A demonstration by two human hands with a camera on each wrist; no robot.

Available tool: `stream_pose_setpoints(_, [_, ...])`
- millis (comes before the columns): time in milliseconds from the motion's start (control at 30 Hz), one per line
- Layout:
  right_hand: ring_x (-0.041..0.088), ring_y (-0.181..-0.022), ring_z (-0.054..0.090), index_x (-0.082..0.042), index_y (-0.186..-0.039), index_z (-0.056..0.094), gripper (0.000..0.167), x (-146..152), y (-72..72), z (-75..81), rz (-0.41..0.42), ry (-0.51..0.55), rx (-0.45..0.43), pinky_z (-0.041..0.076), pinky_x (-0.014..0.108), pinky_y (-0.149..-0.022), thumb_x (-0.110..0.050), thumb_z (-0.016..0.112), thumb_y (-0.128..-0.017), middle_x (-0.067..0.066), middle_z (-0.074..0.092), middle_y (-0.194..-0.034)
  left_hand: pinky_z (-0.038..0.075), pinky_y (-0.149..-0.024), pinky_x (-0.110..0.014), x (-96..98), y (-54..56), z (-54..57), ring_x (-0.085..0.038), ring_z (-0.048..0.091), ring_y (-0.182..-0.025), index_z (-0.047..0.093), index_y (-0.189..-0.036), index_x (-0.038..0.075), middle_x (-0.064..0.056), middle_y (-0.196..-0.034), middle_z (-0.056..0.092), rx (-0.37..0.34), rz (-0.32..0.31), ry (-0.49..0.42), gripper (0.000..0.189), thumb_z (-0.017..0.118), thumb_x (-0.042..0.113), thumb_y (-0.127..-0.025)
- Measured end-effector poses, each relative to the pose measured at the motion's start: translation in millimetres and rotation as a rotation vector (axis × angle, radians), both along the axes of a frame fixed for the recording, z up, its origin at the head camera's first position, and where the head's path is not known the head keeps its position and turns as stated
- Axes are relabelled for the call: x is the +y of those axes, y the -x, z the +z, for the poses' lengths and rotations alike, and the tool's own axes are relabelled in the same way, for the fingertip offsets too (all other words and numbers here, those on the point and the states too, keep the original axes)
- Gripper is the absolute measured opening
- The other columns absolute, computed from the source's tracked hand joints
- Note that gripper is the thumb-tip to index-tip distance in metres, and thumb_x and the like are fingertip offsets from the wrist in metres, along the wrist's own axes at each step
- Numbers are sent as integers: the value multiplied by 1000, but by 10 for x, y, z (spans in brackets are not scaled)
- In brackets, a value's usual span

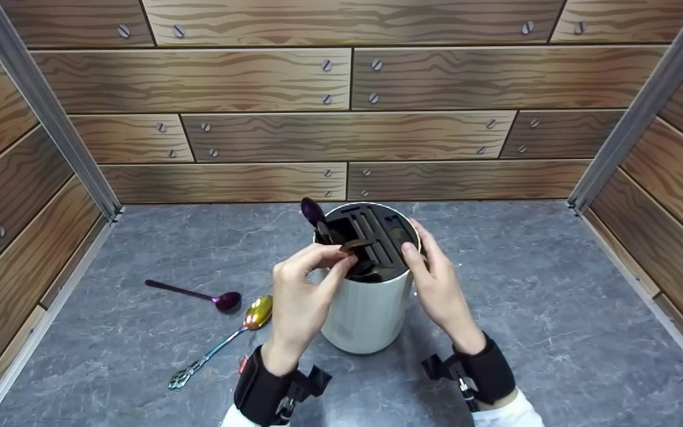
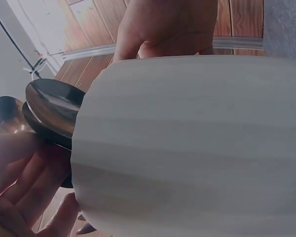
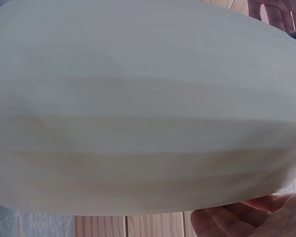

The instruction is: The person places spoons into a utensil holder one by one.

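A white, ribbed utensil holder (image 1: 365,314) with a black slotted insert (image 1: 377,228) stands upright between both hands. At its left rim, my left hand (image 1: 303,296) pinches a dark spoon (image 1: 356,244) between thumb and fingertips, its bowl just above the slots. Beside it a purple spoon (image 1: 312,210) and other dark spoons lean out of the holder. In the left wrist view, dark spoon bowls (image 2: 56,106) stick out past the rim close to the left fingers (image 2: 34,192). My right hand (image 1: 442,290) grips the holder's right side, thumb over the rim, fingers along the outer wall.
On the grey marbled tabletop (image 1: 525,284), left of the holder, lie a purple spoon (image 1: 227,302) and a rainbow-coloured spoon (image 1: 258,312) with an ornate handle. A small red item (image 1: 243,363) is partly hidden by the left wrist. Wood-patterned walls (image 1: 341,136) enclose the back and sides.
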State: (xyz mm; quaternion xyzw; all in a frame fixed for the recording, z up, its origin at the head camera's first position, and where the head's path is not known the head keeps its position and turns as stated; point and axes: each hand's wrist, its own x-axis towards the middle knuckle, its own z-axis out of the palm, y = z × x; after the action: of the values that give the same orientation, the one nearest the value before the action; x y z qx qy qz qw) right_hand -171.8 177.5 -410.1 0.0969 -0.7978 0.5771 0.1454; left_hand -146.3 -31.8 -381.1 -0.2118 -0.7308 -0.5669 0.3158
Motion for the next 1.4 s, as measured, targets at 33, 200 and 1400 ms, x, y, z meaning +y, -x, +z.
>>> stream_pose_setpoints(33, [35,-143,57,-1,-159,42,50,0,0,0,0,0,2,42,6,-109,-16,47,-111,19,50,-162,62,-72,-23,5,-2,-2,-13,76,-78,82,-93,6,-3,-87,81,-1,0,-1,4,83,9,-89])
stream_pose_setpoints(200, [35,-142,57,-2,-159,42,50,-2,-1,0,-2,-2,6,43,6,-108,-16,47,-111,19,51,-161,64,-74,-24,26,-8,-10,-16,78,-79,81,-94,5,-6,-89,81,9,10,-15,7,82,4,-88])
stream_pose_setpoints(1400, [37,-141,59,-2,-159,41,50,-1,-4,-1,9,14,-5,45,6,-106,-17,47,-112,19,51,-161,62,-81,-31,-71,31,-29,-17,76,-87,82,-98,7,-4,-94,82,-13,64,239,8,80,5,-90])
